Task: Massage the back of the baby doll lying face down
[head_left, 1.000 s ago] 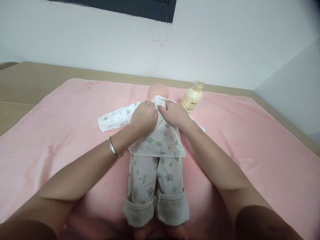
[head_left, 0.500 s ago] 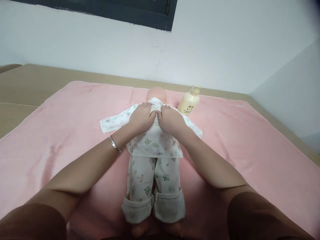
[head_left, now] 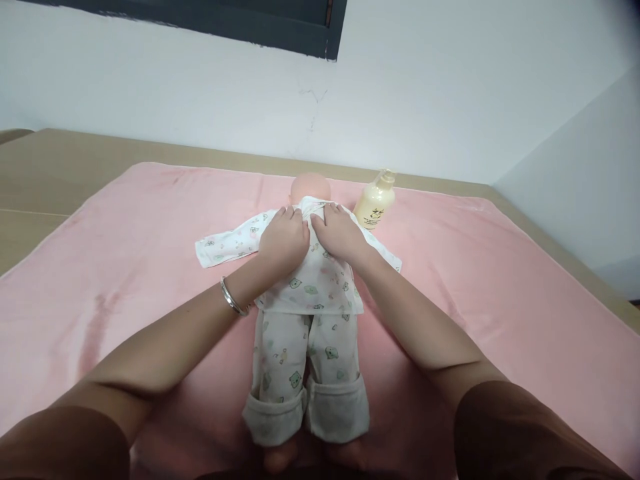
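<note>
Down the pink mat [head_left: 505, 287] from twelve to six o'clock, where the doll [head_left: 311, 187] lies, I have left hand [head_left: 284, 241] and right hand [head_left: 340, 233] on its shirt [head_left: 311, 293], thumbs now parted after nearly meeting, contact thus spread wider, though I cannot tell whether fingers clamp it.

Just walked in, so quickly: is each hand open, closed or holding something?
Left hand: on the patterned shirt; whether it grips cannot be told.
Right hand: on the same shirt; grip cannot be told either.
</note>
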A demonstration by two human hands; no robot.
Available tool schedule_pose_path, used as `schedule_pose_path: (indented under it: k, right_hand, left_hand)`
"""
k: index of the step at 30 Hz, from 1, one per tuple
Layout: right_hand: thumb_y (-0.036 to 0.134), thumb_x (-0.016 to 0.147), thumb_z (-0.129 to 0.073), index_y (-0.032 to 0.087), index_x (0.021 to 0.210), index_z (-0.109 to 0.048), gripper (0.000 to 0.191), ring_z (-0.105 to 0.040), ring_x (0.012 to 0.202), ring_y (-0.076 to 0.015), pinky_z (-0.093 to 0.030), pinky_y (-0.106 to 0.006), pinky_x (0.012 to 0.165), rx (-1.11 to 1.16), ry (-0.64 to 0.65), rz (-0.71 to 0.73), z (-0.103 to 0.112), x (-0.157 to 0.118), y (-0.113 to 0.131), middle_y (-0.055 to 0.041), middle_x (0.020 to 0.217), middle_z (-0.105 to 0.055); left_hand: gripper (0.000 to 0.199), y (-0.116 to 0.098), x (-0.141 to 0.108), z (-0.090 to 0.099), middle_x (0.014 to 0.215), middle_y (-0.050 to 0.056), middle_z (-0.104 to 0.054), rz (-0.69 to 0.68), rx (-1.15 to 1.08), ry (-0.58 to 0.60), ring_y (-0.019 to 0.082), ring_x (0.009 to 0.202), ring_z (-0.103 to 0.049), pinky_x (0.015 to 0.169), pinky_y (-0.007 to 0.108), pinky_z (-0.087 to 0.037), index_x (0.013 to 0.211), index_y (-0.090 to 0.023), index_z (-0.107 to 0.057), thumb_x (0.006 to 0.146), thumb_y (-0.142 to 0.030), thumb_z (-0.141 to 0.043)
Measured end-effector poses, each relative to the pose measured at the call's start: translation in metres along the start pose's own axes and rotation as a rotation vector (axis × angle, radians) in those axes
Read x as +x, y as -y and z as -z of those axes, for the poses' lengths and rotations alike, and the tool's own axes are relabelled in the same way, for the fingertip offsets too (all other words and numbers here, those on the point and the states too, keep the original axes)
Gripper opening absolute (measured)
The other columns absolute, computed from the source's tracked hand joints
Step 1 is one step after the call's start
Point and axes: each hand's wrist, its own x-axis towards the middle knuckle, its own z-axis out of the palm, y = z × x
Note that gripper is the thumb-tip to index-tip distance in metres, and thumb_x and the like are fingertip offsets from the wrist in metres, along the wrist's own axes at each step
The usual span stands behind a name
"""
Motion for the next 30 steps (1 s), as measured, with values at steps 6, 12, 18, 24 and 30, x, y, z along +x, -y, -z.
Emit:
schedule_pose_path:
  k: [6,12,18,24,30]
  right_hand:
    - [0.029,0.103,-0.031,-0.008,0.153,-0.041,0.062,-0.039,0.150,-0.0409,-0.032,-0.051,0.123,-0.141,0.011,0.034,0.002,-0.029,0.022,-0.0279,0.158,-0.045]
    - [0.026,0.103,-0.030,-0.007,0.150,-0.045,0.059,-0.040,0.150,-0.0375,-0.034,-0.048,0.123,-0.085,-0.001,0.074,0.000,-0.027,0.021,-0.0270,0.158,-0.046]
    - [0.034,0.103,-0.033,-0.003,0.146,-0.049,0.058,-0.045,0.146,-0.0342,-0.038,-0.044,0.120,0.070,0.001,-0.026,0.000,0.000,0.001,-0.0245,0.155,-0.051]
    - [0.032,0.106,-0.030,-0.007,0.149,-0.045,0.060,-0.041,0.150,-0.0371,-0.030,-0.050,0.125,-0.095,-0.052,0.046,-0.006,-0.027,0.017,-0.0286,0.157,-0.047]
    - [0.027,0.106,-0.027,-0.006,0.152,-0.044,0.059,-0.039,0.152,-0.0343,-0.032,-0.047,0.126,-0.060,0.004,0.065,0.002,-0.036,0.024,-0.0261,0.159,-0.045]
  left_hand:
    - [0.033,0.024,0.017,0.004,0.117,0.014,-0.073,0.092,-0.224,0.062,0.029,0.109,-0.067,0.101,0.043,-0.053,0.103,-0.018,-0.064,0.097,-0.036,-0.037]
    - [0.041,0.017,0.014,0.000,0.128,0.019,-0.069,0.081,-0.118,0.025,0.031,0.123,-0.062,0.113,0.048,-0.048,0.116,-0.011,-0.065,0.099,-0.028,-0.031]
    - [0.051,0.001,-0.004,0.000,0.160,0.017,-0.049,0.029,-0.137,0.031,0.028,0.155,-0.039,0.132,0.047,-0.029,0.143,-0.006,-0.055,0.101,-0.022,-0.031]
    - [0.042,0.018,0.008,0.001,0.143,0.013,-0.065,0.059,-0.250,0.026,0.028,0.141,-0.054,0.124,0.046,-0.041,0.124,-0.016,-0.065,0.097,-0.027,-0.037]
    - [0.037,0.022,0.012,-0.004,0.122,0.016,-0.070,0.087,-0.265,-0.027,0.031,0.120,-0.062,0.112,0.050,-0.048,0.108,-0.016,-0.065,0.097,-0.031,-0.033]
